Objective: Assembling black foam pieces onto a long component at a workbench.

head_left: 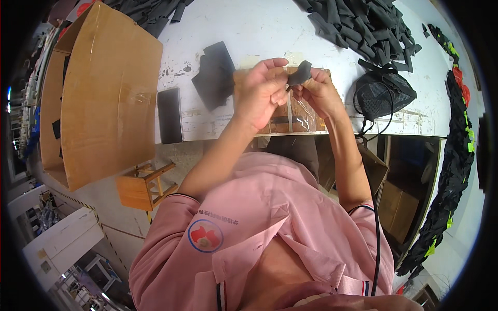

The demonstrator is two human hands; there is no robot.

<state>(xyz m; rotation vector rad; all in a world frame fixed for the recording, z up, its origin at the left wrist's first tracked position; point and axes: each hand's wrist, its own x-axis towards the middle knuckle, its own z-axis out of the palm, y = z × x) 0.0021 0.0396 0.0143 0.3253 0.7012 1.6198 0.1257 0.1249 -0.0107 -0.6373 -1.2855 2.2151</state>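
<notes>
A small curled piece of dark grey fabric (300, 75) is held up between my two hands, above the near side of the table. My right hand (320, 96) pinches its lower right part between thumb and fingers. My left hand (262, 92) is closed at the piece's left edge, thumb against fingers, with the index finger raised. Under both hands lies a brown board (282, 124) with clear tape across it. Flat dark grey fabric pieces (213, 75) lie on the table to the left of my left hand.
A large open cardboard box (111, 93) stands at the left, beside a black phone (169, 115). Piles of dark grey fabric pieces (358, 26) cover the table's far side. A black mesh pouch (386, 96) with a cord lies right. A wooden stool (140, 189) stands below.
</notes>
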